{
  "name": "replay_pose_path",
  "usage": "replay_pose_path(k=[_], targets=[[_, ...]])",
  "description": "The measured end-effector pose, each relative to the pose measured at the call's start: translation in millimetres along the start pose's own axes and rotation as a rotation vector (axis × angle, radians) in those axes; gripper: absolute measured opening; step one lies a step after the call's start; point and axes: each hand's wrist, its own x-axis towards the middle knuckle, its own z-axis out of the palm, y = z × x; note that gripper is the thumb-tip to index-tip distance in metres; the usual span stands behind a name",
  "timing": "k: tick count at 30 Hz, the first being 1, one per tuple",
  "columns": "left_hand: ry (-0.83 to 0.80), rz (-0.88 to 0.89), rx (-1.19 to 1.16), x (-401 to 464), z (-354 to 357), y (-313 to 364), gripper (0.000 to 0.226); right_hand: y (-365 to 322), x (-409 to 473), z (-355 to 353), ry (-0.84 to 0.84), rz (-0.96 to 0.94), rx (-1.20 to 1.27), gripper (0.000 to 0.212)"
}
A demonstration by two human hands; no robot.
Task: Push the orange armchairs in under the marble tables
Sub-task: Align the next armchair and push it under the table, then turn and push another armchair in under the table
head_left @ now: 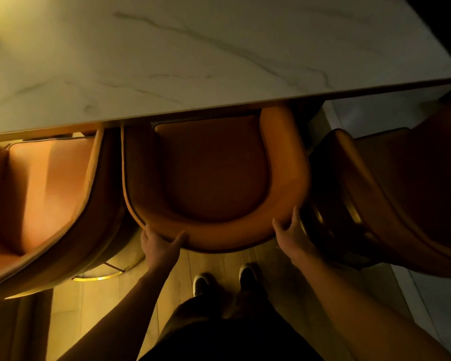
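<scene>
while the left armchair (44, 194) sits angled half out, the left hand (158, 244) and right hand (292, 234) both clasp the curved back rim of the middle armchair (214, 178), seat front already under the table (167, 61). push goes straight ahead (right armchair (391, 194) sits close by).

Head view, steeply downward (close), over table (167, 61)
</scene>
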Motion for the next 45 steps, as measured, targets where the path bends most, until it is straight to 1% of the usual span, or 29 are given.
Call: replay_pose_path(k=[3, 6, 9, 12, 14, 19, 23, 26, 29, 31, 34, 36, 40, 41, 43, 44, 45], targets=[[0.006, 0.120, 0.233, 3, 3, 7, 0.098, 2, -8, 1, 0.012, -0.030, -0.013, 0.076], [-0.065, 0.350, 0.477, -1, 9, 15, 0.095, 5, -17, -1, 0.019, -0.082, -0.118, 0.073], [-0.177, 0.492, 0.598, -9, 20, 26, 0.091, 10, -28, -6, 0.046, -0.140, -0.283, 0.074], [-0.306, 0.602, 0.681, -17, 37, 37, 0.083, 18, -32, -17, 0.082, -0.215, -0.425, 0.074], [-0.364, 0.657, 0.720, -23, 50, 47, 0.081, 26, -32, -28, 0.098, -0.262, -0.516, 0.074], [-0.454, 0.701, 0.740, -47, 90, 82, 0.087, 50, -29, -67, 0.095, -0.294, -0.521, 0.072], [-0.544, 0.778, 0.826, -69, 127, 111, 0.082, 78, -27, -104, 0.136, -0.292, -0.492, 0.071], [-0.575, 0.769, 0.776, -90, 153, 132, 0.081, 105, -20, -131, 0.172, -0.277, -0.458, 0.068], [-0.639, 0.799, 0.784, -109, 180, 155, 0.074, 134, -13, -157, 0.197, -0.252, -0.435, 0.066], [-0.672, 0.829, 0.763, -122, 198, 173, 0.075, 152, -10, -175, 0.208, -0.229, -0.406, 0.065], [-0.686, 0.958, 0.796, -137, 229, 196, 0.073, 176, -8, -200, 0.264, -0.197, -0.355, 0.063], [-0.720, 0.958, 0.832, -148, 248, 208, 0.075, 190, -8, -215, 0.301, -0.164, -0.305, 0.062], [-0.804, 0.957, 0.828, -169, 284, 233, 0.075, 208, -7, -245, 0.385, -0.099, -0.248, 0.063], [-0.798, 0.988, 0.810, -177, 290, 241, 0.073, 211, -7, -251, 0.413, -0.080, -0.244, 0.063], [-0.712, 1.206, 0.721, -189, 304, 259, 0.063, 215, -7, -264, 0.457, -0.046, -0.220, 0.064], [-0.703, 1.312, 0.713, -194, 313, 266, 0.059, 217, -7, -271, 0.476, -0.030, -0.205, 0.064], [-0.784, 1.273, 0.729, -198, 321, 274, 0.060, 219, -6, -277, 0.493, -0.013, -0.195, 0.064]])
